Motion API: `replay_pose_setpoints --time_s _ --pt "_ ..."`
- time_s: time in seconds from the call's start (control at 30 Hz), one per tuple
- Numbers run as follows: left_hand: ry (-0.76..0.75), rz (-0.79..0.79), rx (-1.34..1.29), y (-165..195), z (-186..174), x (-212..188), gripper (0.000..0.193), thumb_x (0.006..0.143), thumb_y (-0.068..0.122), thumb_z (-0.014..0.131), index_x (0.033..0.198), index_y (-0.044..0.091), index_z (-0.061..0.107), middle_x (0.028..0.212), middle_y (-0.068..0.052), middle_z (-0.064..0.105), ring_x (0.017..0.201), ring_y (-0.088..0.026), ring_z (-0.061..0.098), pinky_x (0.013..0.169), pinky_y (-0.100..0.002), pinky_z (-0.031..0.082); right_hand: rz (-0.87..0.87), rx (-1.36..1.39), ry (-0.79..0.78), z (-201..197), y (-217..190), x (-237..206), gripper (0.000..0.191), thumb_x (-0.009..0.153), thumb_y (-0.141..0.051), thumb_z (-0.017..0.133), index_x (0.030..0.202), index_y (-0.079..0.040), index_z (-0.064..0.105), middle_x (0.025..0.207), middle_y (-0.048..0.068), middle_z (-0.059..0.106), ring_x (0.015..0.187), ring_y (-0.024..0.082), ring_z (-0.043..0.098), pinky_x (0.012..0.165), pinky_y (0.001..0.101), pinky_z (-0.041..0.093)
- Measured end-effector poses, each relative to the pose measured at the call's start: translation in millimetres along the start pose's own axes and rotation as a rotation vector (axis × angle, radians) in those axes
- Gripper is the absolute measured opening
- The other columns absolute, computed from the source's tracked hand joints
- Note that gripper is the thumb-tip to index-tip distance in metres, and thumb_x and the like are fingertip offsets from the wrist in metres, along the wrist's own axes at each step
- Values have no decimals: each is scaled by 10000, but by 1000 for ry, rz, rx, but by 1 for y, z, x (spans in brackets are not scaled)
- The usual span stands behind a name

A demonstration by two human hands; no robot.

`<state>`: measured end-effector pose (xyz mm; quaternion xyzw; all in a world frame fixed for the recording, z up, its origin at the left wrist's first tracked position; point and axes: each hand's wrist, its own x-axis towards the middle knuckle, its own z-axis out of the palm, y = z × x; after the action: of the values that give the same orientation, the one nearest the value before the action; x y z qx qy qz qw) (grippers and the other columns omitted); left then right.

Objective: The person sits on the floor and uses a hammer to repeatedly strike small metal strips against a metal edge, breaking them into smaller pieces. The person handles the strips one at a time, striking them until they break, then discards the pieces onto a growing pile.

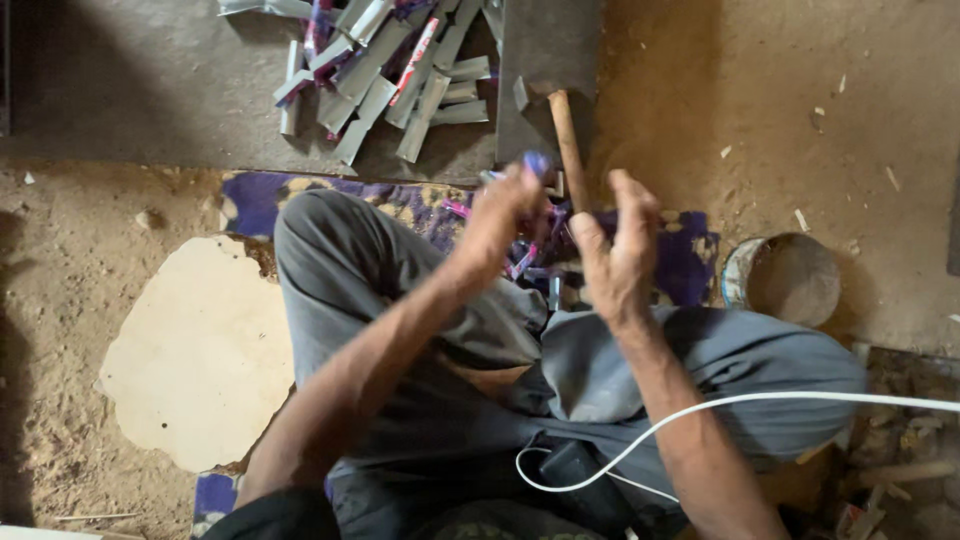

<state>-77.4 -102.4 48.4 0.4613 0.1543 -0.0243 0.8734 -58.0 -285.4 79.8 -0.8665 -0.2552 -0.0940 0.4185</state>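
Foil strip (537, 162) pinched in the left hand (497, 215); right hand (617, 250) open, empty; blurred, loose grip could drop it among the scraps (525, 262).

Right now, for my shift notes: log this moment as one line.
left hand: pinching small blue piece | right hand: open, empty | wooden handle: between hands | folded strips: piled ahead

Strips (385, 75) lie ahead; tin (790, 280) sits right.
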Motion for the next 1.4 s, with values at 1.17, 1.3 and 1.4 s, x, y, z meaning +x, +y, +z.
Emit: replay_pose_setpoints --time_s 1.17,1.3,1.4 --pt "53 347 752 39 -53 52 372 1008 338 624 1173 27 743 864 -62 774 775 -96 707 704 -275 557 58 -132 -223 -76 -33 -9 492 1051 -44 621 1529 0 516 1177 194 649 997 288 649 855 392 549" --pt "59 341 737 39 -54 52 366 1002 323 621 1165 22 753 834 -70 763 780 -100 694 717 -279 550 3 -156 -193 -74 -30 -12 463 1052 -33 627 1505 3 534 1246 219 671 1094 342 670 971 413 531" --pt "67 311 749 33 -57 53 370 993 328 623 1167 29 756 807 -64 747 750 -96 675 693 -278 541 175 -216 -188 -72 -29 -16 482 1049 -53 652 1519 -13 549 1083 206 656 966 325 641 887 405 521"
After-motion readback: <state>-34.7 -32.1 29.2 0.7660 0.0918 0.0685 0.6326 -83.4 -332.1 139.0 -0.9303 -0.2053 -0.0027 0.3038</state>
